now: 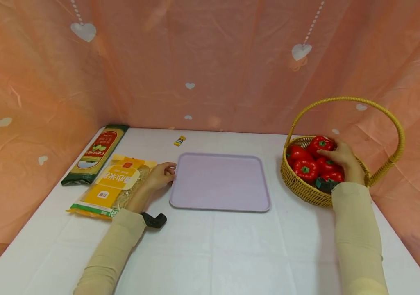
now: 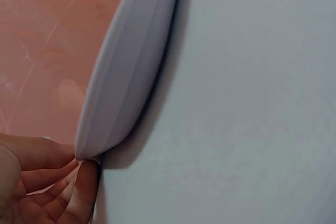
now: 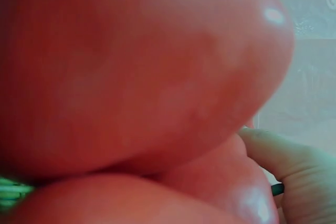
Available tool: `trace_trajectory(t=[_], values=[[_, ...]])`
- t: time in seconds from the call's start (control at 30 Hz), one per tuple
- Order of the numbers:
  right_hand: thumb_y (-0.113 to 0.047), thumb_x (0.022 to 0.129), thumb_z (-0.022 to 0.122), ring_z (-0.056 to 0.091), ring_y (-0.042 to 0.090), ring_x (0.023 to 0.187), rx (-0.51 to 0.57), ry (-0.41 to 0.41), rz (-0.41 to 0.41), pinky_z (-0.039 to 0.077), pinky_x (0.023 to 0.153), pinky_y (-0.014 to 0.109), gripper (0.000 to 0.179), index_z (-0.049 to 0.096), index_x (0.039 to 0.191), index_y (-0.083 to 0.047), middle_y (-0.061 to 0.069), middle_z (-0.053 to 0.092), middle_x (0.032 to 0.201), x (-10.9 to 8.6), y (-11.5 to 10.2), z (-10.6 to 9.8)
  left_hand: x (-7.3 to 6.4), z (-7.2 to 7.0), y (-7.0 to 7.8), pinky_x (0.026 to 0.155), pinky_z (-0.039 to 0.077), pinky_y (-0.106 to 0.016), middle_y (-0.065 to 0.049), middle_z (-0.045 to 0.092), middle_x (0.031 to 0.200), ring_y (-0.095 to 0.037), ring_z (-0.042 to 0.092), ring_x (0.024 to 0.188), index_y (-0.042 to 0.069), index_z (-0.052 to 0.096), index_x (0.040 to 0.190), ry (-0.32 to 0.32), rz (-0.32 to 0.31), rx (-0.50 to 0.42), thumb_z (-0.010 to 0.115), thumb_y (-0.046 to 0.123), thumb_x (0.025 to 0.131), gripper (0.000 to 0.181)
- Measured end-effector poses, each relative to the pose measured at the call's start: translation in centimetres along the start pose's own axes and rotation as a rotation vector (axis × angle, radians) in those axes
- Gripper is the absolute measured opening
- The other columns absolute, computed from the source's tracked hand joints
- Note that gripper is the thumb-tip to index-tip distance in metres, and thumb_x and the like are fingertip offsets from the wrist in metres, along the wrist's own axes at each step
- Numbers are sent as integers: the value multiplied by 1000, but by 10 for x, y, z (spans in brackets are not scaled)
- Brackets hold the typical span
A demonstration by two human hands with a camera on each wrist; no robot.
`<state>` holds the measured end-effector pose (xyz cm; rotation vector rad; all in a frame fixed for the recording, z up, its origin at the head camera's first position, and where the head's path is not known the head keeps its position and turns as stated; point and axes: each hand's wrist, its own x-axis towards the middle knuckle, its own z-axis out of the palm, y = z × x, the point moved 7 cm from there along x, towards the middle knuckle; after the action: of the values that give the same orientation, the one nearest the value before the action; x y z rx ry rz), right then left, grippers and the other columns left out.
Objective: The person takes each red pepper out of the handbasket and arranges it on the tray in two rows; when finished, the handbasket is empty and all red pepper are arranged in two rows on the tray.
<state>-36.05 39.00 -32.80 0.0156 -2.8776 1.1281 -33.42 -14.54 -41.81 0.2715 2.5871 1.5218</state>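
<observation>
Tray, lilac, flat on the table; left hand pinches its left rim, fingers bent. Basket, right of the tray, holding red peppers; right hand, fingers curled round the rearmost pepper. Small yellow packet behind tray.

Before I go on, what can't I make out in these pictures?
- Right hand fingertips: head view, partly hidden behind the top red pepper.
- Basket floor: head view, covered by peppers; any beneath can't be counted.
- Left hand: left wrist view, cut off by the picture edge.
- Purple tray: left wrist view, cut off at the top.
- Small yellow packet: head view, print too small.
</observation>
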Motion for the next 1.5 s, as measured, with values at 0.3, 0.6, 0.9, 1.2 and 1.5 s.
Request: trace_trajectory(t=[0.3,0.6,0.9,1.2,1.5], values=[[-26,91,57,29,49,118,-30,-10,22,22,102,62,71,23,140,12,37,30,133,0,1,-1,-2,-1,2,60,47,-22,-17,54,90,-12,51,69,-15,44,125,-2,14,7,55,-8,84,43],[-42,89,57,31,40,122,143,107,134,28,106,51,82,17,147,-1,28,26,144,-9,8,-8,-2,2,-1,61,48,-21,-16,52,91,-13,51,69,-14,44,127,-17,-6,-18,55,-8,86,43],[-29,88,63,42,10,111,209,227,-59,36,99,20,62,38,140,-5,-12,47,120,-20,-27,-32,-2,1,-3,62,48,-20,-16,52,91,-14,50,71,-12,45,127,-2,-4,-20,55,-7,86,42],[-14,88,62,52,-1,94,325,91,-201,43,75,8,45,49,131,-15,-18,52,108,-28,-77,-15,-3,0,-4,62,47,-20,-15,52,91,-14,50,71,-12,45,127,-1,-7,-32,55,-7,86,42],[-2,83,66,57,10,90,522,7,-340,51,70,15,49,52,129,-14,-5,56,110,-29,-124,33,-2,0,-5,62,48,-21,-16,52,90,-14,51,71,-13,44,128,-1,8,-44,55,-7,86,43]])
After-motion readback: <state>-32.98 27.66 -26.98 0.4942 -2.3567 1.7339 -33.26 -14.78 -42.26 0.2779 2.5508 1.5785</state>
